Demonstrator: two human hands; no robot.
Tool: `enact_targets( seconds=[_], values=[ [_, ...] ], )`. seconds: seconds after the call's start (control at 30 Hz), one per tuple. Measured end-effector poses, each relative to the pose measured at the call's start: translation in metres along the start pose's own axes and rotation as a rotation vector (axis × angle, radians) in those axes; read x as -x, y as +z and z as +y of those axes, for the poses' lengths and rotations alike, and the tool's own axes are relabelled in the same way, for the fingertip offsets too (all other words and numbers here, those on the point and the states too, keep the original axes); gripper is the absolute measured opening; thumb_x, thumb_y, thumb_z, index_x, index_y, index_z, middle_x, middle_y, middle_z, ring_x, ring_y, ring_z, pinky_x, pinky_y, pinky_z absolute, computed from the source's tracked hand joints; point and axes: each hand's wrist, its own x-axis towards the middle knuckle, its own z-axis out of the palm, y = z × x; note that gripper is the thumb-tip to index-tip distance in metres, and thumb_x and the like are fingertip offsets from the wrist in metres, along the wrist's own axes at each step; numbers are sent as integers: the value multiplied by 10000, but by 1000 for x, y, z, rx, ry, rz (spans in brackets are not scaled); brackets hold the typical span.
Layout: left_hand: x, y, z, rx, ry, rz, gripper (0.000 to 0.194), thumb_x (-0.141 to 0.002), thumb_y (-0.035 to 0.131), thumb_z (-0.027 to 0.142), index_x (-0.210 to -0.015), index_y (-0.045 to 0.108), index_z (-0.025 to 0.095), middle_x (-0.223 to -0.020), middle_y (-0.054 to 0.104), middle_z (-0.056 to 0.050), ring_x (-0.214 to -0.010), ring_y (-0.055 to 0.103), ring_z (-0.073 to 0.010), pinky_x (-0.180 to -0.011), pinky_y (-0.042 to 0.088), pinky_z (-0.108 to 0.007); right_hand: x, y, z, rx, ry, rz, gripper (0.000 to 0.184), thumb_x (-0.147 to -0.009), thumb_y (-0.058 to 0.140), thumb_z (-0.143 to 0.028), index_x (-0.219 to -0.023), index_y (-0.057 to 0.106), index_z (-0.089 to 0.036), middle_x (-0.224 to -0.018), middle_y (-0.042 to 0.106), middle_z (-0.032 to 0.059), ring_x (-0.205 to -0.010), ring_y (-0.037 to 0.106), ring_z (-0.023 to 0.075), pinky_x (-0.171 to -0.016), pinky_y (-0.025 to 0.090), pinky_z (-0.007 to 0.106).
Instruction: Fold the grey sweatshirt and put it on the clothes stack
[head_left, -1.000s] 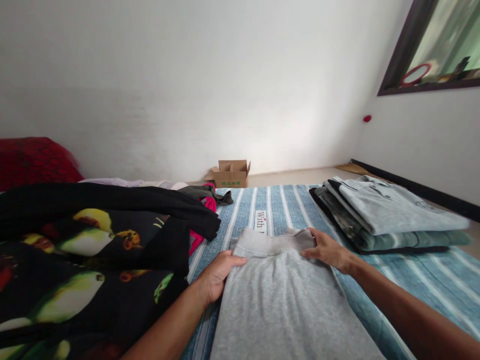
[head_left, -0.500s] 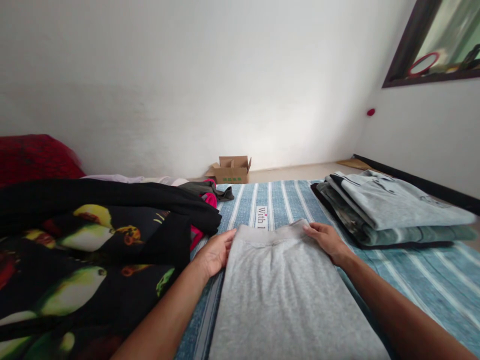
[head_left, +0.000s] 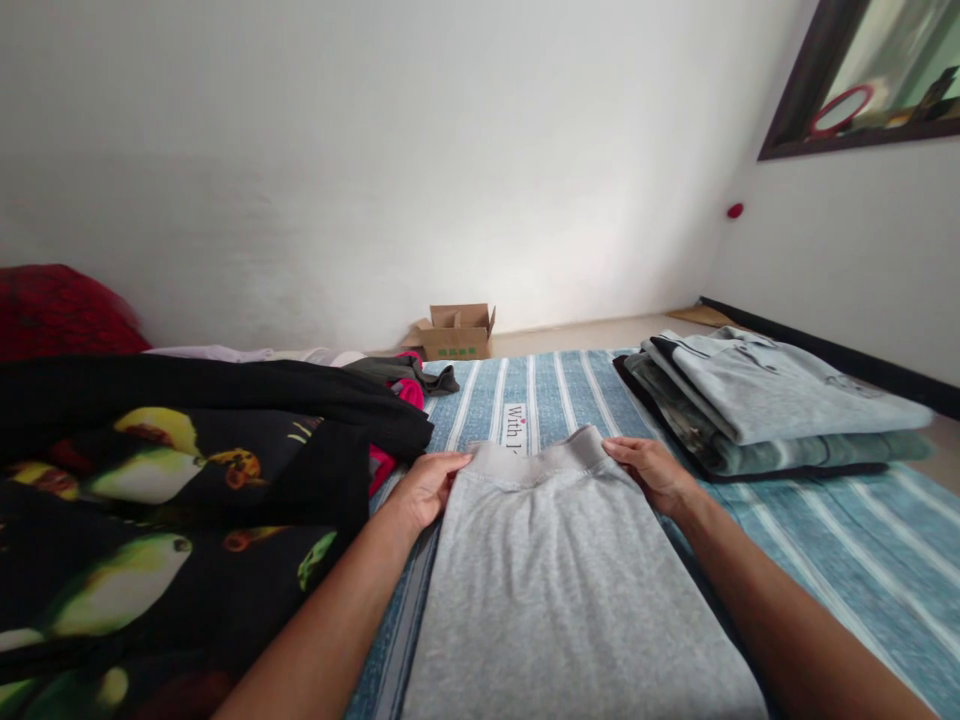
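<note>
Grey garment (head_left: pixel 570 590) lying flat on a blue striped cover (head_left: pixel 795 530), its waistband (head_left: pixel 536 466) at the far end. The left hand (head_left: pixel 429 490) pinches one corner of the waistband between thumb and fingers; the right hand (head_left: pixel 652 474) pinches the opposite corner likewise. Just beyond the waistband, a pale label (head_left: pixel 514 425) on the cover reads "With", followed by a partly hidden character. Green characters on the cardboard box (head_left: pixel 457 343) are too small to read. At right, a folded stack (head_left: pixel 795 395) bears a small, illegible dark mark; at left lies a black printed garment (head_left: pixel 277 480).
</note>
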Motion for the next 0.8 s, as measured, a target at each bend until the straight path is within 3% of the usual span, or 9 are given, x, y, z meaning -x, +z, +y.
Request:
enact_targets(
  seconds=[0.2, 0.37, 0.5, 0.7, 0.8],
  values=[
    [3, 0, -3, -70, 174, 59, 148, -533, 730, 171, -591, 597, 145, -511, 581, 24, -472, 535, -121, -494, 402, -227, 1, -5, -11, 156, -108, 120, 302, -564, 769, -419, -659, 637, -165, -522, 581, -19, -439, 449, 97, -433, 318, 227],
    [-6, -5, -11, -525, 431, 271, 120, -597, 655, 221, -532, 573, 163, -466, 498, 60, -470, 442, -96, -473, 302, -210, -1, -10, -6, 699, -328, 370, 262, -624, 663, -440, -605, 654, -179, -524, 567, -10, -519, 492, 136, -501, 308, 254],
    [-15, -7, -14, -735, 568, 308, 154, -629, 608, 221, -514, 514, 183, -452, 452, 68, -492, 432, -106, -489, 292, -215, -5, -12, 6, 751, -318, 420, 316, -652, 628, -488, -666, 672, -176, -536, 577, -8, -531, 511, 150, -505, 317, 258],
    [-16, -11, -18, -640, 591, 239, 102, -657, 592, 256, -620, 524, 190, -503, 487, 69, -507, 458, -116, -503, 313, -209, -5, -13, 9, 848, -337, 461, 318, -710, 593, -490, -662, 669, -185, -561, 604, 5, -566, 551, 166, -536, 355, 266],
    [-14, -8, -17, -673, 578, 262, 74, -679, 582, 233, -645, 528, 196, -548, 532, 48, -547, 502, -139, -538, 350, -221, -4, -10, 11, 947, -359, 498, 280, -747, 577, -458, -704, 680, -201, -629, 635, 22, -627, 581, 188, -579, 375, 280]
  ],
)
